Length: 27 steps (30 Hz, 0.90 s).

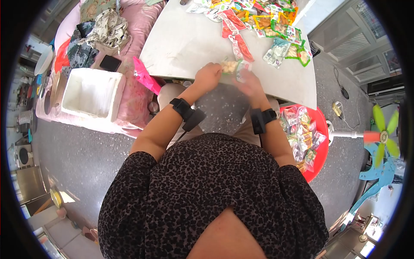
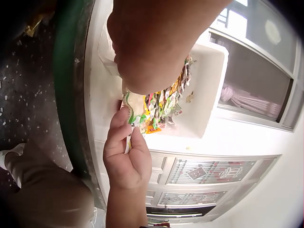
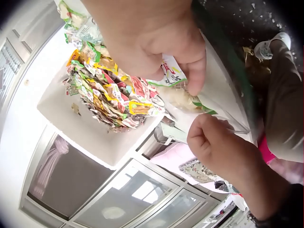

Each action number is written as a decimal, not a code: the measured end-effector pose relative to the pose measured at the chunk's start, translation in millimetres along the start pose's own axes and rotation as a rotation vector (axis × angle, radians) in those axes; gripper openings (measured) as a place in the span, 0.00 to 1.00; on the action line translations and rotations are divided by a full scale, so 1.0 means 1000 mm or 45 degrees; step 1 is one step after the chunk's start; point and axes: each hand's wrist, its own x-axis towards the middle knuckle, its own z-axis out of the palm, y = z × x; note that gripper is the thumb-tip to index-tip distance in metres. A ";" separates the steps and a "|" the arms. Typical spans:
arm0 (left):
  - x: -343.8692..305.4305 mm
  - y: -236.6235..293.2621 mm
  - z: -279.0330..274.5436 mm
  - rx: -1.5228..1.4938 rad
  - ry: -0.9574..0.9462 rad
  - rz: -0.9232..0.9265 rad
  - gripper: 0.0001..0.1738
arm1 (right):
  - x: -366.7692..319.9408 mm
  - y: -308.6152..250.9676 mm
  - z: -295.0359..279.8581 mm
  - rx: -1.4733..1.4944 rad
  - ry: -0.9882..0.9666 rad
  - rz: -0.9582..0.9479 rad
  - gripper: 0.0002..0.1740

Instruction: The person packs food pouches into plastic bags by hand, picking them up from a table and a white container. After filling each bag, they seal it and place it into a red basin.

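A small clear food packet [image 1: 230, 66] with pale pieces inside and green trim is held between both hands over the table's near edge. My left hand [image 1: 208, 77] pinches one end of the packet, its fingers curled, as the right wrist view shows. The other end, by a white label with green print [image 3: 172, 71], is gripped between the thumb and fingers of my right hand [image 1: 251, 84]. In the left wrist view my left hand hides part of the packet. Red long packets [image 1: 243, 48] lie on the table just beyond it.
Colourful snack packets [image 1: 271, 26] are heaped at the far right of the white table [image 1: 181, 43]. A red basin [image 1: 320, 151] full of packets stands at right, near a fan [image 1: 384, 137]. At left, a white foam box [image 1: 88, 93] and a phone [image 1: 110, 63] rest on a pink bed.
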 end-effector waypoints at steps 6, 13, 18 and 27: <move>0.002 0.017 -0.002 0.151 -0.156 -0.022 0.08 | -0.006 0.014 0.017 -0.589 -0.148 -0.140 0.15; -0.003 0.007 0.003 0.148 -0.128 -0.018 0.08 | 0.001 -0.009 0.002 -0.666 -0.060 0.178 0.11; -0.004 0.028 -0.006 0.135 -0.124 0.077 0.08 | 0.022 0.021 0.008 -0.871 -0.190 -0.504 0.07; 0.006 -0.008 0.003 0.156 0.038 -0.018 0.07 | 0.030 -0.015 0.021 -0.522 -0.479 -0.153 0.08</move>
